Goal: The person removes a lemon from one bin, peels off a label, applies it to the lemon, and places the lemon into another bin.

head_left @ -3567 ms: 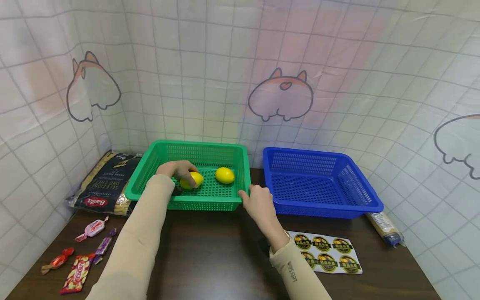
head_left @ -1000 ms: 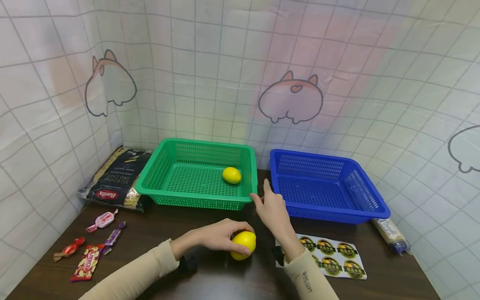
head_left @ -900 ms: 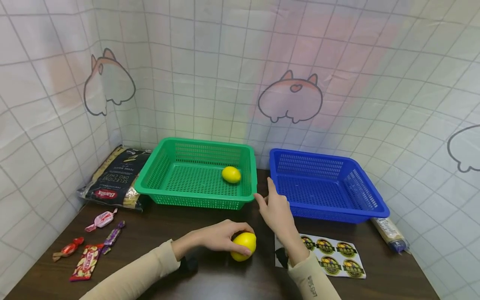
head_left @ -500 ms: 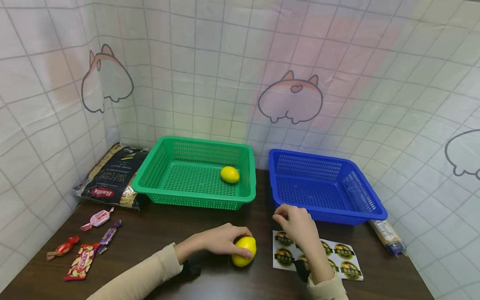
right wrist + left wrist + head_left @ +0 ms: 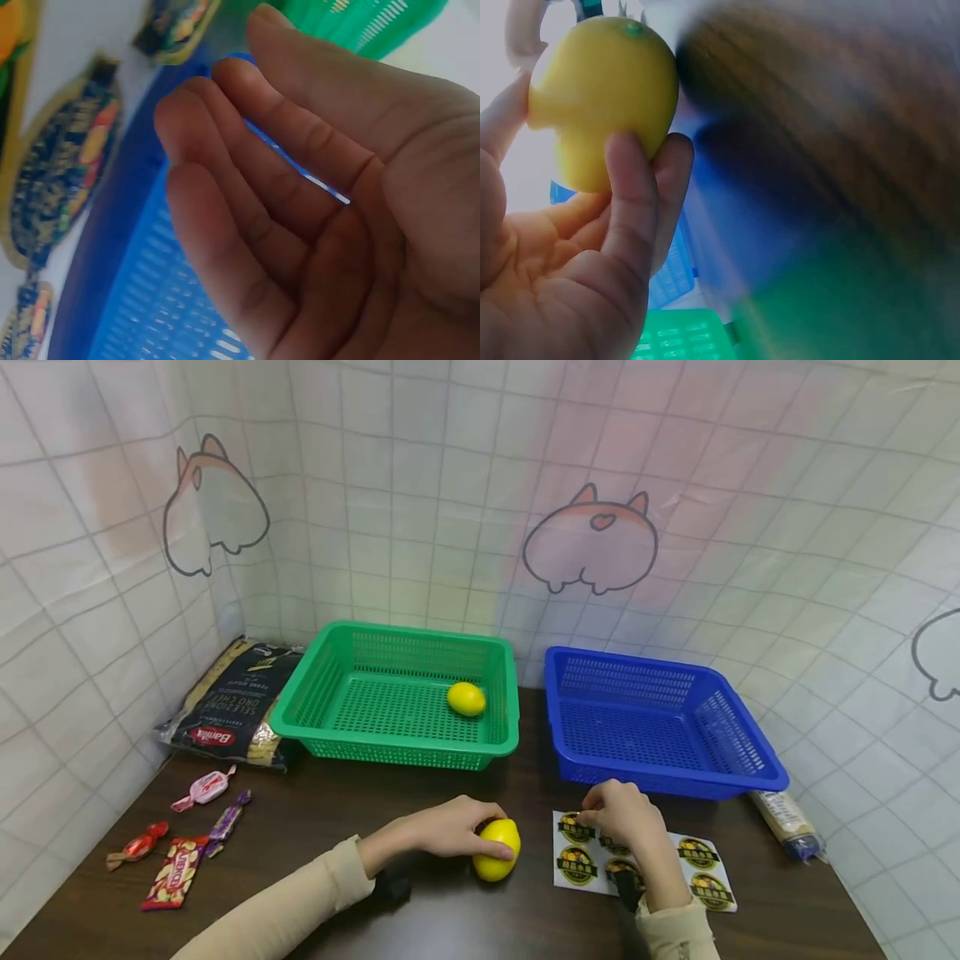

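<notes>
My left hand [image 5: 450, 828] grips a yellow lemon [image 5: 497, 850] at the front middle of the dark table. In the left wrist view the fingers and thumb wrap this lemon [image 5: 604, 105], its green tip showing. Over a white sheet of round fruit stickers [image 5: 576, 865] hangs my right hand [image 5: 626, 817], thumb and fingertips near the sheet's far edge. The right wrist view shows those fingers [image 5: 217, 232] loosely bent with nothing between them. A second lemon [image 5: 467, 699] lies in the green basket [image 5: 390, 749].
Right of the green basket stands a blue basket [image 5: 637, 768]. A black pasta bag [image 5: 236, 703] lies at the back left, with several wrapped candies such as a pink one [image 5: 206, 787] in front. A clear-wrapped package [image 5: 787, 825] sits by the blue basket's right end.
My left hand has brought one lemon from the green basket to the table's front. My right hand has left the green basket's corner and moved right, over the sticker sheet.
</notes>
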A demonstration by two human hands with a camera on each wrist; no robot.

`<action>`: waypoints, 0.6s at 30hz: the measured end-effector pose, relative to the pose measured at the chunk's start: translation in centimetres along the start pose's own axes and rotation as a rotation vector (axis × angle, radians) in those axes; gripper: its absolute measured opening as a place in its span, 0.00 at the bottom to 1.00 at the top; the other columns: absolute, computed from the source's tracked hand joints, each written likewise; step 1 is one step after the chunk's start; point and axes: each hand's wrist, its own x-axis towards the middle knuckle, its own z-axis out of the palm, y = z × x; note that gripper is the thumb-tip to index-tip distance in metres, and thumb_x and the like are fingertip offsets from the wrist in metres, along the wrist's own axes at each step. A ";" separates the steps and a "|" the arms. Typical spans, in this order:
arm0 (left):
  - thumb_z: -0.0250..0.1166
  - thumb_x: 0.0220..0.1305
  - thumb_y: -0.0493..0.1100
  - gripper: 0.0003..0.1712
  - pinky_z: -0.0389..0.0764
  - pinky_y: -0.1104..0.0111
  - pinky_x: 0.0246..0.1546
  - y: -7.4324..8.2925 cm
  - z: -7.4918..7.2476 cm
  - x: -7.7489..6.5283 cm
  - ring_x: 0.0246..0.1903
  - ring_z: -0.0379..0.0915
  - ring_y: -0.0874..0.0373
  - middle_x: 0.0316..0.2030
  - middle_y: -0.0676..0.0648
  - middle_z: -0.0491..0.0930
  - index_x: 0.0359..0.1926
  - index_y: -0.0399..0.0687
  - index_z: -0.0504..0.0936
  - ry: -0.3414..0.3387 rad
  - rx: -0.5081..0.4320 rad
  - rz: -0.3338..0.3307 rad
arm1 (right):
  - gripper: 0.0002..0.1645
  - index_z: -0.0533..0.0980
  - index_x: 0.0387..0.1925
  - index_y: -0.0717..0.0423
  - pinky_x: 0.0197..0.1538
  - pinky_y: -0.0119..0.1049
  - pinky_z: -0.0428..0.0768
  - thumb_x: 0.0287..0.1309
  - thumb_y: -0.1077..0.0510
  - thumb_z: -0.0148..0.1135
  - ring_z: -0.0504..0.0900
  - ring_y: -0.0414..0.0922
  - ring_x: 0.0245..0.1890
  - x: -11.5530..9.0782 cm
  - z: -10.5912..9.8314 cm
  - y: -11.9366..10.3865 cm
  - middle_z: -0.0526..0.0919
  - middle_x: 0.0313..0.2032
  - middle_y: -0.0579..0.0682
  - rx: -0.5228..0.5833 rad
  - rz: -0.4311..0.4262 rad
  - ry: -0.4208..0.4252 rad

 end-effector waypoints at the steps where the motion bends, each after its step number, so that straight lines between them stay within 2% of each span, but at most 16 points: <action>1: 0.63 0.65 0.63 0.30 0.77 0.78 0.37 0.0 0.0 0.1 0.34 0.73 0.71 0.42 0.55 0.84 0.57 0.47 0.79 0.003 0.004 -0.002 | 0.12 0.86 0.36 0.49 0.33 0.46 0.81 0.52 0.48 0.74 0.83 0.45 0.33 0.1 0.1 0.2 0.89 0.36 0.47 -0.007 0.007 -0.003; 4: 0.63 0.65 0.62 0.29 0.78 0.78 0.36 0.0 0.2 0.2 0.32 0.73 0.71 0.42 0.54 0.83 0.57 0.46 0.79 0.009 -0.021 -0.004 | 0.11 0.85 0.33 0.47 0.33 0.47 0.80 0.51 0.47 0.74 0.82 0.45 0.33 0.3 0.3 0.5 0.88 0.35 0.48 -0.024 0.035 -0.010; 10: 0.64 0.66 0.60 0.30 0.80 0.76 0.27 0.2 0.2 0.0 0.21 0.74 0.69 0.38 0.53 0.81 0.57 0.44 0.78 0.001 -0.093 -0.018 | 0.12 0.84 0.32 0.48 0.32 0.45 0.78 0.51 0.47 0.75 0.81 0.46 0.32 0.6 0.8 0.7 0.86 0.34 0.48 -0.045 0.051 -0.013; 18: 0.64 0.65 0.61 0.30 0.81 0.75 0.26 0.2 0.3 0.1 0.20 0.76 0.66 0.37 0.55 0.80 0.58 0.44 0.77 -0.008 -0.123 -0.053 | 0.13 0.81 0.26 0.47 0.29 0.42 0.74 0.48 0.46 0.76 0.77 0.46 0.29 0.8 1.1 0.4 0.82 0.28 0.47 -0.045 0.061 -0.038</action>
